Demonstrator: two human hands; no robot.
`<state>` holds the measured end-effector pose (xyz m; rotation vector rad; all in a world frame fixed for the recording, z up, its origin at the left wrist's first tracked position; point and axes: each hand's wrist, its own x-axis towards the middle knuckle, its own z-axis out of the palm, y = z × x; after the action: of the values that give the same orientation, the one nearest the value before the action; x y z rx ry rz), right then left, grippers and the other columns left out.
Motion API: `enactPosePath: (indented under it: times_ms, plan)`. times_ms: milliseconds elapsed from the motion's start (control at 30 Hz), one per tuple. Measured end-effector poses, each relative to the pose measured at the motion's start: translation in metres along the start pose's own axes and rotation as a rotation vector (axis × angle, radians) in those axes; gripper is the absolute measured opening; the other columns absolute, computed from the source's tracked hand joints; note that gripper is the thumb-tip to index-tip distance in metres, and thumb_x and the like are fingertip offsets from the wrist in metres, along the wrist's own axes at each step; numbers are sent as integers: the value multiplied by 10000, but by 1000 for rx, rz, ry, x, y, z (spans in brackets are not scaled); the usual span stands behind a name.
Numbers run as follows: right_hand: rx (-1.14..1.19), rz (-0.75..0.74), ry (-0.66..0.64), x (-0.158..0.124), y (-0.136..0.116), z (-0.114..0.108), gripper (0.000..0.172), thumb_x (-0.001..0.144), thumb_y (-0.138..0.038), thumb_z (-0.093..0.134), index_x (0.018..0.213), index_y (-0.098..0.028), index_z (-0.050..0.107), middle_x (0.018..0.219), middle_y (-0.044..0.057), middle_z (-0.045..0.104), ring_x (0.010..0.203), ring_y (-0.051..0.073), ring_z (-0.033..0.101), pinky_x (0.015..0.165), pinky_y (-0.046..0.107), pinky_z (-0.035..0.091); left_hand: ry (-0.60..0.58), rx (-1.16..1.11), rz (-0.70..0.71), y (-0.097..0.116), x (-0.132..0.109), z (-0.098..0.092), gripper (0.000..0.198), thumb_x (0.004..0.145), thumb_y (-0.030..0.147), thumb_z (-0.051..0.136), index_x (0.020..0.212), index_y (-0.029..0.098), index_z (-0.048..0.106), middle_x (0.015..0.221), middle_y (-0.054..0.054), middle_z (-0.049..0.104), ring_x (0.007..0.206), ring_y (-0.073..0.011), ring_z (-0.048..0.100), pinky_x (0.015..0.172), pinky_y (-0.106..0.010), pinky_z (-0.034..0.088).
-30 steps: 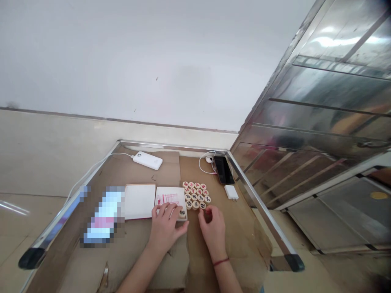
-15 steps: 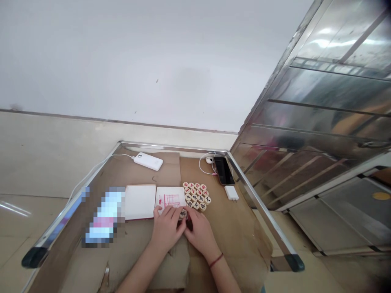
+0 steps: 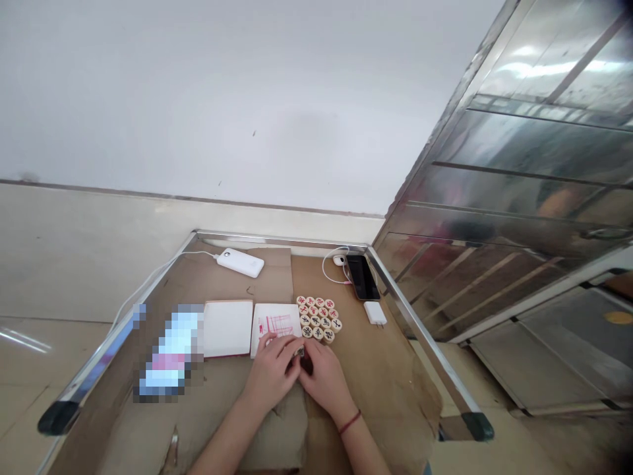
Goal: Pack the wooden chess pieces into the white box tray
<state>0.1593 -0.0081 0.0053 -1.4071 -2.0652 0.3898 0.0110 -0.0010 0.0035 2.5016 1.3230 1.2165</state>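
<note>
Your left hand (image 3: 274,366) hid the near part of the red-marked white box (image 3: 279,320), and its fingers, along with those of your right hand (image 3: 324,369), covered most of the disc (image 3: 299,352) between them, so its marking and your grip could not be made out. Left of your left hand, a device (image 3: 171,346) was blurred into coarse blocks. Your left forearm (image 3: 225,432) and right forearm (image 3: 363,442) ran off the bottom edge. Well right of your right hand, the metal door (image 3: 524,178) bore smeared, unreadable reflections.
</note>
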Motion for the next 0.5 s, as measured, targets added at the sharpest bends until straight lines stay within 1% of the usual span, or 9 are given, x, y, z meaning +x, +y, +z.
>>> enactPosePath:
  times_ms: [67,200,333,433,500]
  plan:
    - [33,-2,22,-1,1,0,215,790,-143,510,985,-181,590,883,57,661,801,199,603,702,293,464,5,-31,15,0,0,-1,328,858,122,456,1130,229,605,1030,-66,689,924,-183,645,903,-413,493]
    - [194,11,59,-4,5,-1,253,821,-158,509,1060,-198,582,952,56,645,837,185,601,734,285,484,37,-119,43,-1,-1,-3,298,903,151,459,1171,208,575,1046,-87,664,968,-173,637,850,-326,550]
    - [278,10,97,-5,5,-2,233,812,-164,534,1031,-209,596,916,37,630,797,171,589,701,262,487,40,-156,32,-1,-4,-2,292,932,218,469,1214,215,542,1080,-80,659,999,-174,643,889,-316,555]
    - [274,8,101,-3,2,-4,203,819,-168,526,1003,-208,601,873,27,611,752,163,567,663,253,475,26,-171,15,-1,-5,-1,291,941,225,458,1223,218,532,1106,-76,654,1031,-173,640,919,-318,548]
    - [257,10,96,-2,1,-5,143,827,-177,517,935,-205,606,816,14,591,705,154,546,627,244,460,22,-174,3,-2,-4,0,293,944,220,446,1225,218,533,1113,-76,653,1040,-171,639,922,-315,549]
